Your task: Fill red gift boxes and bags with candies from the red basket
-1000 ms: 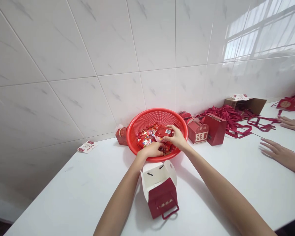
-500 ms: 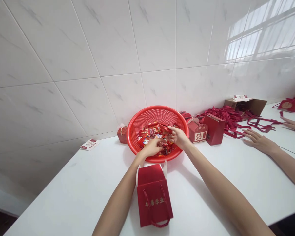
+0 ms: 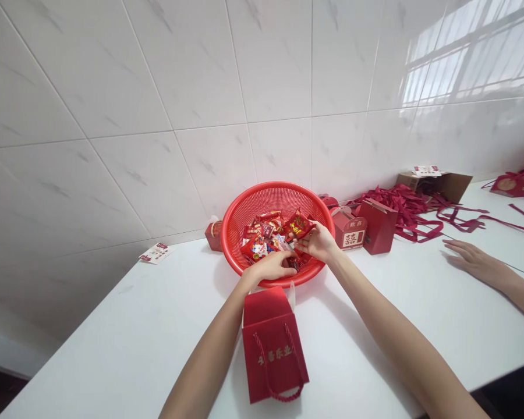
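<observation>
A red plastic colander (image 3: 276, 187) stands on the table and holds several wrapped candies (image 3: 257, 247), mostly red. Inside its right side, my right hand (image 3: 321, 243) grips a red candy packet (image 3: 300, 224) with yellow lettering, lifted slightly above the others. My left hand (image 3: 271, 266) reaches over the near rim, its fingers bent down into the candies; what lies between the fingertips is hidden. Just below my left wrist stands a dark red gift box (image 3: 276, 355) with gold characters and twisted rope handles, its top flap raised.
Right of the colander are a small red gift box (image 3: 350, 228), a taller red box (image 3: 379, 226) and a heap of red ribbons (image 3: 388, 201). A cardboard box (image 3: 456, 189) stands behind. Another person's hand (image 3: 474, 262) rests at right. A printed card (image 3: 155, 254) lies left.
My right hand has picked up the red candy packet and turned it into view. My left hand stays low among the candies. The other person's hand has shifted slightly right.
</observation>
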The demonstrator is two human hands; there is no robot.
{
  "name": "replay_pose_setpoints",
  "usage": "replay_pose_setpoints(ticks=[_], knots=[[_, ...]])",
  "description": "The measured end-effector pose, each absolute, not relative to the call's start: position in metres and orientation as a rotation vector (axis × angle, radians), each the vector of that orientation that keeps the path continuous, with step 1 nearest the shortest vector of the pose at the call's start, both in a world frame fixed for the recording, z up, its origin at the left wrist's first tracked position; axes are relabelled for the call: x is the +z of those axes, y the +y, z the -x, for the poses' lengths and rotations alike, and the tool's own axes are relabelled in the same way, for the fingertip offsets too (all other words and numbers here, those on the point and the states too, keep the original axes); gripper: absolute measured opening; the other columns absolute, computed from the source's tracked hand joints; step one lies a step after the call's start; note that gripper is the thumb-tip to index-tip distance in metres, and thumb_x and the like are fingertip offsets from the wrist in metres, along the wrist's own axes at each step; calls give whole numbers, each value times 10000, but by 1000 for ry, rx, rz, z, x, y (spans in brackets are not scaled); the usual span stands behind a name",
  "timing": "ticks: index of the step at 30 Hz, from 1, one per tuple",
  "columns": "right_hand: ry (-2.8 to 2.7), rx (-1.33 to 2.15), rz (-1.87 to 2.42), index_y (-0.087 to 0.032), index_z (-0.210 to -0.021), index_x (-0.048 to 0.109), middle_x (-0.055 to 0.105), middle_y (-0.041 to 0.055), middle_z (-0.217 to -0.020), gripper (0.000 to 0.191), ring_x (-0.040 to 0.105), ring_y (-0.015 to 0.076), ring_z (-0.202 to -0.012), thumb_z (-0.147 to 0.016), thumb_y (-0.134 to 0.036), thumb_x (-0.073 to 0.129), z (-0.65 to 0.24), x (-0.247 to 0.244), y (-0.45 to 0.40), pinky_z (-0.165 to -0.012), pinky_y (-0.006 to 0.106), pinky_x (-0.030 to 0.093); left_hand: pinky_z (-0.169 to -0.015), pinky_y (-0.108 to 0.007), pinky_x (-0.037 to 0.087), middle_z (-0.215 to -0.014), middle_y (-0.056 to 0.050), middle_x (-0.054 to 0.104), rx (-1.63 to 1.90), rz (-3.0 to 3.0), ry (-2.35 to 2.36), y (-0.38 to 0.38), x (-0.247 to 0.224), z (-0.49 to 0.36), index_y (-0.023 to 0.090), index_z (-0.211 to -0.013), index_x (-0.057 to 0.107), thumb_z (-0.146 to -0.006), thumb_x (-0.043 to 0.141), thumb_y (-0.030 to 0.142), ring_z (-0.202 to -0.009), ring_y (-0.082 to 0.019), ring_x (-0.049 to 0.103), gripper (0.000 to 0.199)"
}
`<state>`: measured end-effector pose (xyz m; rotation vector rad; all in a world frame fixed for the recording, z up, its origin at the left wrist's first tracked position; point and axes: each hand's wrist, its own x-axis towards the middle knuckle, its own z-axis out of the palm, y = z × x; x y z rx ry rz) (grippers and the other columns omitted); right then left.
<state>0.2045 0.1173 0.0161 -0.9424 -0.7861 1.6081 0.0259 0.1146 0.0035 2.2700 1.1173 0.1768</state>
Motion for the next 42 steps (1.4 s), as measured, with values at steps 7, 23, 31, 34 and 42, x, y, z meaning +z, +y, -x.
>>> replay_pose_setpoints(ticks=[7,23,31,34,42], knots=[[-779,1657,888,-189,-943,613,723,93,-833,357,641,192,-684,-913,-458,381,-205,18,116,-722,314,544,-800,-295,485,-1074,-70,722,173,-2311,1123,112,3,-28,190,-1204,641,-863,593,303,-928,-236,674,363],[-610,1536,926,-211,-819,571,657,7,-668,67,659,175,-649,-818,-278,567,-195,13,115,-609,265,521,-642,-288,393,-855,-26,667,213,-2371,1182,107,3,-28,202,-870,587,-837,622,392,-765,-207,608,196],[-640,1432,876,-212,-707,569,630,-24,-619,80,617,152,-634,-727,-215,646,-192,9,118,-651,269,543,-610,-296,367,-733,-12,617,305,-2377,1220,113,-3,-26,203,-734,526,-858,589,475,-672,-200,569,306],[-656,1401,851,-206,-697,588,657,-27,-653,93,630,144,-644,-672,-163,667,-191,9,118,-613,248,533,-694,-304,437,-859,-42,685,358,-2362,1223,114,-4,-26,188,-845,594,-843,603,351,-782,-227,633,164],[-663,1339,811,-209,-708,639,712,-8,-726,84,662,173,-723,-633,-198,676,-191,9,117,-621,260,543,-990,-342,479,-1290,-114,669,374,-2245,1088,110,-3,-26,147,-1254,615,-801,583,188,-1152,-264,636,456]])
